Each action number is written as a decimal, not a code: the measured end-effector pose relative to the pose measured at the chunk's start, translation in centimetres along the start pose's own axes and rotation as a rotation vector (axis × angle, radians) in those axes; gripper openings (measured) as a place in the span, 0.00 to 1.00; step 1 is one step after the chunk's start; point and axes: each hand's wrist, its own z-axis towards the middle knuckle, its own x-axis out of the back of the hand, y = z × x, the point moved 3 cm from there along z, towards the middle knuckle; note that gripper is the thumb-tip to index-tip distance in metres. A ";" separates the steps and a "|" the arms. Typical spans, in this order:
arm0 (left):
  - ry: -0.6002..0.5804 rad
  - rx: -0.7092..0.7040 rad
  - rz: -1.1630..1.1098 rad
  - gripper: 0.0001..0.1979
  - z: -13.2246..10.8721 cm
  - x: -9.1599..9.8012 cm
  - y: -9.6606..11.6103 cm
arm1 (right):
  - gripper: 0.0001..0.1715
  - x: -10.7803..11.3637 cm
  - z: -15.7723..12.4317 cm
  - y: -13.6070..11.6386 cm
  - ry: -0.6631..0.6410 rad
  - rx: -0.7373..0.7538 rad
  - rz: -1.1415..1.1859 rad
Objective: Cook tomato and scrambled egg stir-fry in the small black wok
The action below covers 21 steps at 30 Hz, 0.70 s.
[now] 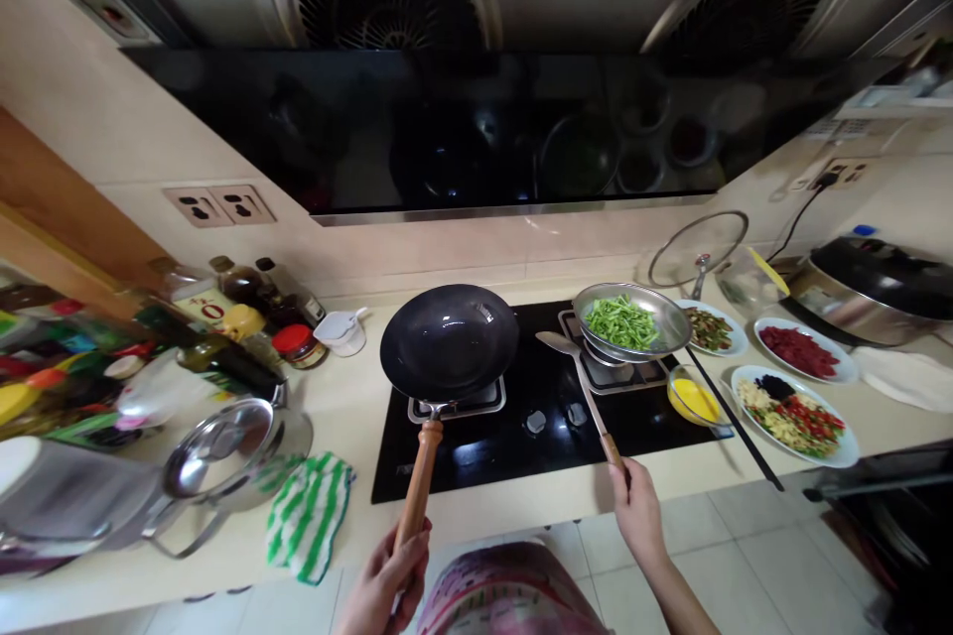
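Observation:
My left hand [393, 573] is wrapped round the wooden handle of a dark wok [450, 342]. The wok sits over the left burner, and its inside looks bare and shiny. In my right hand [638, 508] is the wooden end of a metal spatula [591, 395], whose blade points away from me over the stove between the two burners. Behind it, a metal strainer-like bowl [676, 319] holds cut green vegetables [621, 322] above the right burner. A glass bowl [679, 409] with yellow liquid, like beaten egg, stands to the right of the spatula.
Plates of dark red meat [800, 352], chopped seasonings [808, 417] and another cut food [709, 329] stand at right, near a cooker [883, 283]. A striped cloth [313, 514], lidded pot [223, 451] and several bottles fill the left. The range hood [476, 134] hangs above.

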 end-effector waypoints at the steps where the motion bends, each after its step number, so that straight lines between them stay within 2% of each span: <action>1: -0.005 -0.005 0.004 0.28 0.1 -0.2 -0.3 | 0.38 0.0 0.7 0.0 -0.002 0.000 0.004; 6: -0.045 0.005 -0.028 0.32 -0.6 -1.3 0.3 | 0.34 -0.6 2.7 0.0 -0.086 -0.072 0.069; 10: -0.063 0.048 -0.115 0.33 -2.0 -1.8 1.6 | 0.30 -1.3 3.9 -0.2 -0.250 -0.152 0.184; 15: 0.068 0.101 -0.221 0.35 -2.3 -1.2 1.3 | 0.28 -1.7 6.4 -0.4 -0.457 -0.206 0.269; 21: 0.166 0.148 -0.378 0.31 -2.3 -1.0 0.1 | 0.32 -1.9 9.0 1.3 -0.515 -0.203 0.165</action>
